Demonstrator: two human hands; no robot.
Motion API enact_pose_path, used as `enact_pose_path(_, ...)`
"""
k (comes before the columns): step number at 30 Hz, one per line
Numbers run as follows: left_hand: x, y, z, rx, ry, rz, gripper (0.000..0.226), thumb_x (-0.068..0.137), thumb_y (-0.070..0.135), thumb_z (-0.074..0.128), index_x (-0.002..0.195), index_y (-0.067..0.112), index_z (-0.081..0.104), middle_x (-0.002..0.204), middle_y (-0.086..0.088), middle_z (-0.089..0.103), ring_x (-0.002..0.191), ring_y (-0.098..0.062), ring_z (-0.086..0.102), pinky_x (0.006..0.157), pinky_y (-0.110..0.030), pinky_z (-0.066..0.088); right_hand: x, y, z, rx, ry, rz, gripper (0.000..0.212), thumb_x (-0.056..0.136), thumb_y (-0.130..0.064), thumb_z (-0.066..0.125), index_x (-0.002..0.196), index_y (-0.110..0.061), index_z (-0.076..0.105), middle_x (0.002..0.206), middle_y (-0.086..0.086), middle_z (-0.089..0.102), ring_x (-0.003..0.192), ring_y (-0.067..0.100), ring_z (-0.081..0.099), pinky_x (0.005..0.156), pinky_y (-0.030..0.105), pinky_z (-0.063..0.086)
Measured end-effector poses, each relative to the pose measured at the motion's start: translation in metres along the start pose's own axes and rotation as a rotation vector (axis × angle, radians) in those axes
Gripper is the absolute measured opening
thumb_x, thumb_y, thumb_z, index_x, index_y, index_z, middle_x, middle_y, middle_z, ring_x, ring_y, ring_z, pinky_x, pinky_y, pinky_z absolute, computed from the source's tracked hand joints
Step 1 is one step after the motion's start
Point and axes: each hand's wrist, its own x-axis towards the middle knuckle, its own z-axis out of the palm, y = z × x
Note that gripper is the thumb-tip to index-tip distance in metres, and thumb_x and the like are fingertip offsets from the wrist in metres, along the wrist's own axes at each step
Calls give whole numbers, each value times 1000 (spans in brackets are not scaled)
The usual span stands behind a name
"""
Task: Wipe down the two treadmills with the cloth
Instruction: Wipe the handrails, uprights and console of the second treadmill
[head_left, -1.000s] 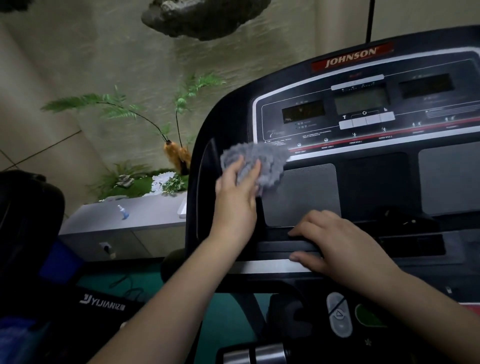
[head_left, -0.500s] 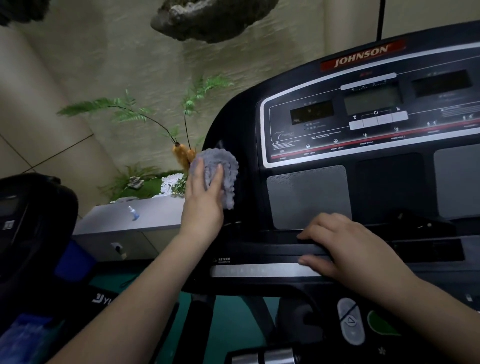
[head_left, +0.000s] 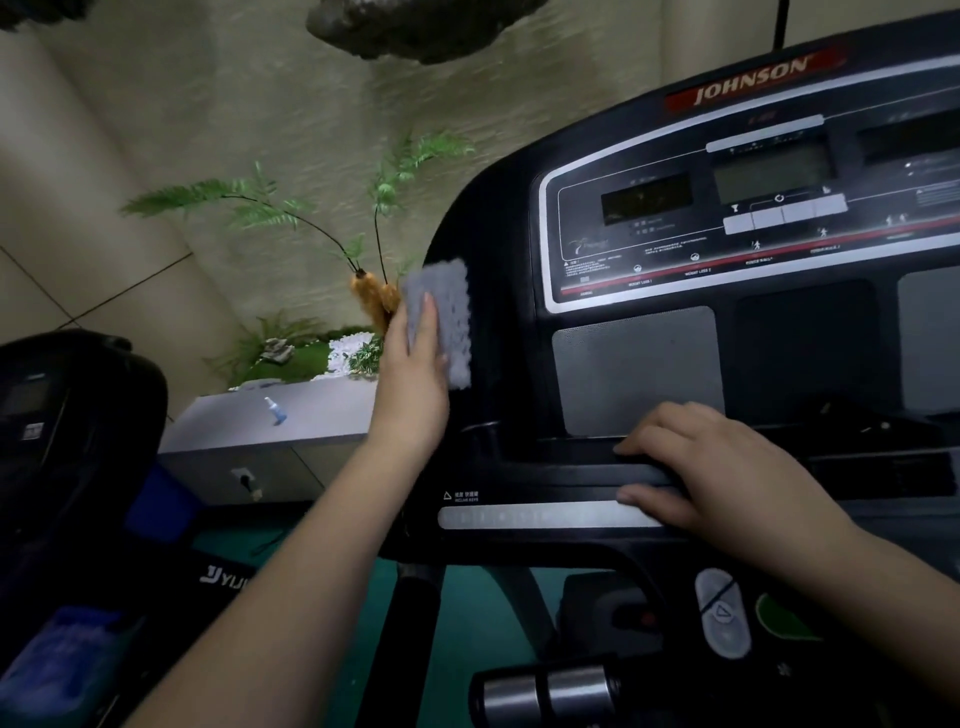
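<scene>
A black Johnson treadmill console (head_left: 675, 332) fills the right half of the view. My left hand (head_left: 415, 374) presses a grey fluffy cloth (head_left: 447, 317) flat against the console's left side edge, fingers straight and pointing up. My right hand (head_left: 711, 467) holds the black crossbar (head_left: 545, 467) below the grey speaker panel, fingers over the top and thumb on the silver strip underneath. A second black treadmill (head_left: 78, 441) with a white logo stands at the far left, partly out of view.
Behind the console's left edge is a grey ledge (head_left: 311, 415) with a small blue bottle (head_left: 275, 410), a wall socket and potted ferns (head_left: 291, 208). Green floor shows below. A handlebar with metal sensors (head_left: 550, 696) and grey buttons (head_left: 722, 613) lie under my right forearm.
My left hand has slid the cloth leftward off the console's face to its left side edge and flattened it there. My right hand has stayed on the crossbar.
</scene>
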Motion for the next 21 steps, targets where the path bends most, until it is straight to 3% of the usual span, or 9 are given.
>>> enact_pose_path(3,-67,-4,-11,73,-114,-84,91,82,-14,44,152,32,8,152,-1,18,131,-20,39,106,-26,35,0,-1,-1,2,-2,-2,38,76,-58,54,99,-30,64,95,-12,58,88,15,57,71,31,50)
enact_pose_path(6,-96,-2,-41,249,-257,-121,75,84,-10,46,148,23,27,146,-6,37,114,-19,51,85,-9,28,0,-1,-1,-5,4,-3,38,76,-57,55,99,-29,65,95,-10,59,88,17,58,71,32,51)
enact_pose_path(8,-93,9,-57,223,-194,-58,55,88,-2,49,138,20,46,140,-7,46,120,-19,49,86,-7,28,0,-1,-1,-7,4,0,39,76,-58,55,99,-28,65,94,-10,59,88,17,58,71,32,51)
enact_pose_path(11,-76,40,-54,101,50,49,45,93,5,47,136,15,47,142,-11,35,116,-5,36,94,0,24,0,-1,0,-6,2,8,39,76,-58,54,100,-28,65,95,-10,59,89,17,58,71,32,50)
enact_pose_path(13,-57,54,-34,121,72,126,47,94,12,47,140,15,42,144,-16,25,127,-15,30,109,-16,19,-1,-1,-1,-3,-4,14,40,77,-58,54,101,-28,65,95,-10,59,90,17,58,72,33,50)
enact_pose_path(16,-40,56,2,293,-139,168,50,96,28,43,144,16,36,145,-15,29,133,-31,28,112,-39,27,-2,-1,-2,-5,-24,23,41,78,-59,52,104,-30,65,97,-11,59,92,15,57,73,31,48)
enact_pose_path(21,-50,46,11,344,-295,155,47,98,42,23,126,18,51,127,-8,52,115,-32,45,101,-38,32,-2,-1,-2,-6,-21,19,40,78,-58,53,103,-29,65,96,-10,59,90,16,57,72,30,46)
